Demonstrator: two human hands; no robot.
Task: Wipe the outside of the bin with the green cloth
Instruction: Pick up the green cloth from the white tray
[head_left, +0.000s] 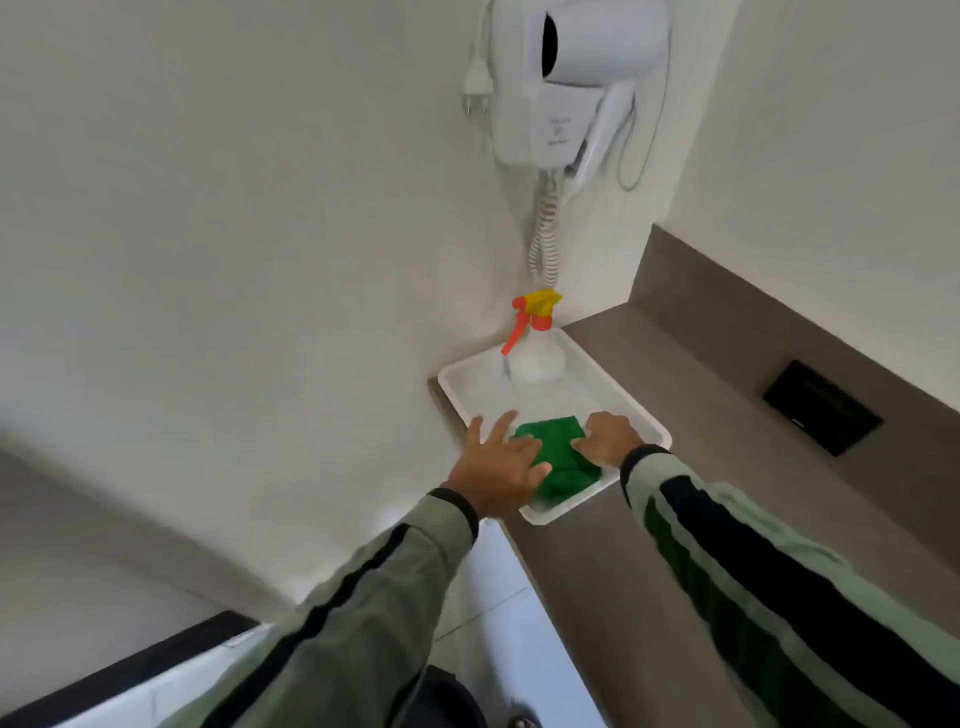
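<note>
Two hands reach onto a white tray (631, 402) that sits on the far left corner of a grey-brown countertop (691, 545). The countertop runs along the right side of the scene and meets a matching grey-brown upstand (727, 306) at its far edge. White walls (234, 234) close the corner on the left and far sides. Pale floor tiles (519, 613) show below the counter's near left edge.

The green cloth (563, 457) lies folded on the near half of the tray. The left hand (496, 470) rests flat with fingers spread, its fingertips on the cloth's left edge and its outer fingers over the tray rim; it grips nothing. The right hand (608, 436) presses down on the cloth's right edge with fingers curled under; whether it has closed on the fabric cannot be told. Both forearms wear pale green sleeves (753, 582) with dark stripes.

Surrounding items: a clear spray bottle (535, 364) with a red trigger and yellow nozzle stands upright on the far half of the tray, apart from the cloth. A white wall-mounted hair dryer (576, 78) hangs above it, its coiled cord (545, 234) dropping behind the bottle. A dark rectangular plate (823, 408) is set into the upstand at right. A dark rounded object (452, 696) appears at the near bottom edge between the arms; its identity cannot be told.
</note>
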